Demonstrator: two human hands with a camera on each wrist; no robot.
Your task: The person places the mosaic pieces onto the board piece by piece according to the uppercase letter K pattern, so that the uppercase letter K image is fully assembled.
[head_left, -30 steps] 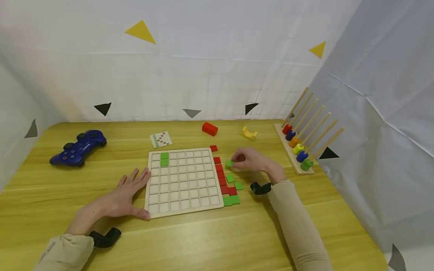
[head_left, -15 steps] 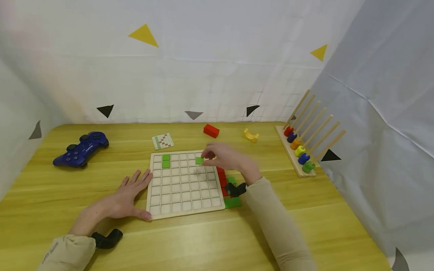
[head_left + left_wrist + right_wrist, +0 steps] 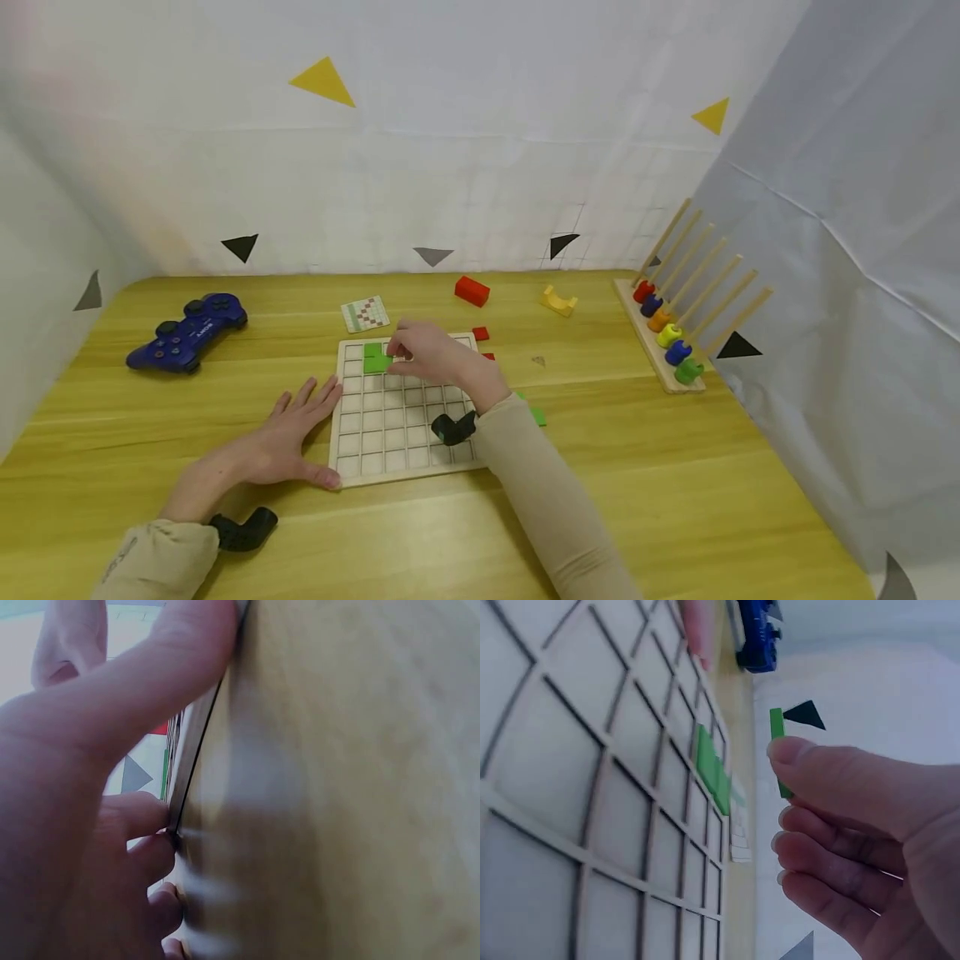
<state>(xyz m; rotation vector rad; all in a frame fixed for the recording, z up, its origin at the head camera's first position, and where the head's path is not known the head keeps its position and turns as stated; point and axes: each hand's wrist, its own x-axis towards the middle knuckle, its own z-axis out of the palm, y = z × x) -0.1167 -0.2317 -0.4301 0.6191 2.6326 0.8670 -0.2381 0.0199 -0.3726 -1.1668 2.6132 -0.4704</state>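
A wooden grid board (image 3: 372, 440) lies on the table in the head view. My left hand (image 3: 279, 443) is spread along its left side, with fingertips and thumb at the edge. Over the board's upper part, my right hand (image 3: 437, 357) pinches a green square tile (image 3: 778, 724) between thumb and fingers. In the right wrist view this tile is held on edge, apart from the grid. Two more green tiles (image 3: 711, 769) sit in neighbouring cells of the board; the held one partly overlaps them in the head view. The left wrist view shows my left fingers (image 3: 154, 855) against the board's side.
Red tiles (image 3: 481, 333) and green tiles (image 3: 538, 417) lie right of the board, partly hidden by my right arm. Behind it are a patterned card (image 3: 365, 313), red block (image 3: 472, 291) and yellow arch (image 3: 558, 301). A blue game controller (image 3: 187, 333) lies left; a peg stand (image 3: 660, 342) stands right.
My right hand has picked up the green tile from beside the board and carried it left across the grid, near the two green tiles. My left hand stays at the board's edge.
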